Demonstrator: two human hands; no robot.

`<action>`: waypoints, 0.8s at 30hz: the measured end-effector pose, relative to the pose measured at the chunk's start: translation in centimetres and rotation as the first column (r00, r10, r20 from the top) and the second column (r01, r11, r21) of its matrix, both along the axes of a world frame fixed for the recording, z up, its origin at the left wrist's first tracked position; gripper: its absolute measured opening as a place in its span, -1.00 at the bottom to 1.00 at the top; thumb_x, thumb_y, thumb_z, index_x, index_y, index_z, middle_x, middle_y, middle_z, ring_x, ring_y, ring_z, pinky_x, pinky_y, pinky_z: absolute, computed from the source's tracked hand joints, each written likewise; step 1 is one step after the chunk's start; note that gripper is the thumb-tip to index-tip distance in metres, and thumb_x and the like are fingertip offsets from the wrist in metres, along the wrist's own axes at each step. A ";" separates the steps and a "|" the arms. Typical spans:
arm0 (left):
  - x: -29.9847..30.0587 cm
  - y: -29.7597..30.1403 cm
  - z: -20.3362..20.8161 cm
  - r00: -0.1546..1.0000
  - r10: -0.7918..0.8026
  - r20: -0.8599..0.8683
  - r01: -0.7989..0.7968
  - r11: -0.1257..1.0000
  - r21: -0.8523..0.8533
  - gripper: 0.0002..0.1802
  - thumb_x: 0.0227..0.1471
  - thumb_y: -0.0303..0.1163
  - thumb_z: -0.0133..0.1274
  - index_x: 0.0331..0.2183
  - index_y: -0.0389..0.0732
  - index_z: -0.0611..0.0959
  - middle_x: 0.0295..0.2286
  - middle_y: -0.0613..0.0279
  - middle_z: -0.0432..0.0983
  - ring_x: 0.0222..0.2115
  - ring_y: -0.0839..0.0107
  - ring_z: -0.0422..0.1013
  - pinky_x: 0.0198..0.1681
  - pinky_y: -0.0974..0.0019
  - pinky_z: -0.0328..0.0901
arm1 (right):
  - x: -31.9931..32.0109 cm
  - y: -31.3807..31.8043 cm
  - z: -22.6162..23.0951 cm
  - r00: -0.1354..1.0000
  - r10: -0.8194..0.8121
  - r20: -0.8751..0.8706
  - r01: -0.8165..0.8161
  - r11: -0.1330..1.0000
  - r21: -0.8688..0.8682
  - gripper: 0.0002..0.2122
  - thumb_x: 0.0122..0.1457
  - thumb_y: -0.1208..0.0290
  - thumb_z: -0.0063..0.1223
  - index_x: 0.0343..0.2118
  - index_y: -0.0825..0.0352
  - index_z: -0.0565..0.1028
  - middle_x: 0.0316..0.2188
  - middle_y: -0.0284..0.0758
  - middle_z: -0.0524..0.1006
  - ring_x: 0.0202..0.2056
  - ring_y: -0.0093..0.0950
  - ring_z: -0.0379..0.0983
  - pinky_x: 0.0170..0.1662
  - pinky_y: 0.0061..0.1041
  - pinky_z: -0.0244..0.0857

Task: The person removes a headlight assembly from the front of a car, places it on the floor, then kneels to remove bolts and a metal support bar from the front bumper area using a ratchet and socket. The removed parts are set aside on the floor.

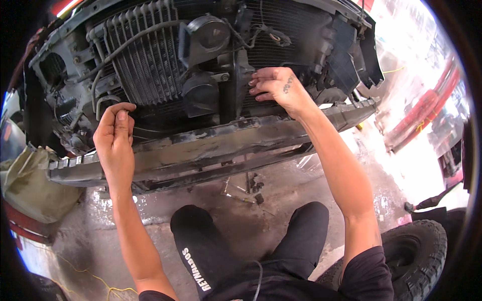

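Note:
The exposed front end of a vehicle fills the upper part of the view, with a finned cooler point(145, 60) on its left side. Beside the cooler are two round black units point(211, 37), one above the other. A long, scuffed dark bumper beam point(216, 150) crosses below them. My left hand point(115, 135) is raised over the beam's left part, thumb pressed to bent fingers in a pinch; whatever lies between them is hidden. My right hand point(281, 90) reaches to the upright centre support point(232, 80), fingers loosely bent and slightly apart, with nothing visible in them.
Loose wiring with a connector point(278, 37) hangs above my right hand. Tools point(246, 193) lie on the wet floor point(150, 210) beneath the beam. A knobby tyre point(422, 256) is at lower right, a red bumper point(427, 110) farther right. A yellow cord point(95, 276) runs at lower left.

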State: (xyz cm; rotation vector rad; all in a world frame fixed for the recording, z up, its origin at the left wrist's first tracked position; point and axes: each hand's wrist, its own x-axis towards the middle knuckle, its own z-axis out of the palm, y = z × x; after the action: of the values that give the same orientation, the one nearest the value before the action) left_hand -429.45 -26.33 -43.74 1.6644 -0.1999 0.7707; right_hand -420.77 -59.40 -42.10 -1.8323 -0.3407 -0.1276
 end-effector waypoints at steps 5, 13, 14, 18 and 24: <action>-0.5 1.1 -0.5 0.998 -0.016 0.064 0.017 1.000 -0.020 -0.82 0.25 -0.51 -0.06 -0.22 -0.34 0.63 -0.57 0.52 0.24 -0.56 0.73 0.07 -0.53 0.59 -0.02 | -0.1 1.7 -0.1 0.999 0.009 -0.036 -0.004 0.989 0.145 -0.63 0.12 0.63 -0.01 0.03 0.60 0.39 -0.11 -0.11 0.51 -0.10 -0.33 0.52 -0.05 -0.38 0.47; -0.5 1.8 -1.3 0.977 -0.063 0.202 0.080 0.994 -0.074 -0.71 0.30 -0.40 -0.09 -0.05 -0.33 0.60 -0.54 0.41 0.32 -0.59 0.74 0.09 -0.58 0.58 -0.03 | 0.5 1.0 -0.3 0.998 -0.013 -0.067 0.021 0.993 0.120 -0.63 0.13 0.66 -0.03 0.03 0.57 0.38 -0.10 -0.12 0.50 -0.08 -0.33 0.50 -0.03 -0.36 0.44; -0.9 1.9 -1.4 0.969 -0.078 0.236 0.105 0.989 -0.105 -0.71 0.31 -0.41 -0.10 -0.06 -0.34 0.59 -0.54 0.38 0.32 -0.59 0.73 0.09 -0.58 0.57 -0.02 | 0.3 0.9 -0.3 0.998 -0.011 -0.059 0.018 0.993 0.117 -0.63 0.12 0.65 -0.03 0.03 0.58 0.39 -0.10 -0.12 0.50 -0.08 -0.33 0.50 -0.03 -0.36 0.44; -7.1 2.5 -4.4 0.922 -0.302 0.243 0.365 0.887 -0.284 -0.71 0.30 -0.35 -0.11 -0.17 -0.38 0.58 -0.59 0.25 0.37 -0.68 0.65 0.17 -0.64 0.55 0.04 | 0.1 2.9 0.3 1.000 -0.024 0.005 0.024 0.999 0.046 -0.63 0.11 0.64 -0.02 0.02 0.59 0.39 -0.09 -0.11 0.50 -0.07 -0.31 0.51 -0.03 -0.38 0.43; -13.3 -1.2 -22.6 0.476 -0.820 -0.316 -0.195 0.252 -0.948 -0.78 0.21 -0.41 -0.06 -0.16 -0.31 0.53 -0.42 0.07 0.48 -0.40 0.19 0.43 -0.33 0.07 0.38 | 1.1 0.8 -1.5 0.997 -0.008 0.082 0.008 1.000 0.002 -0.60 0.10 0.53 -0.04 0.02 0.60 0.38 -0.07 -0.08 0.49 -0.06 -0.27 0.52 -0.01 -0.38 0.43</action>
State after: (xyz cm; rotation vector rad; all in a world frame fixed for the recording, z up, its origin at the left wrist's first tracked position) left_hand -442.71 -27.54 -66.36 0.5294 0.4749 -0.4222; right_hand -419.69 -58.58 -43.60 -1.8305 -0.3902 -0.2091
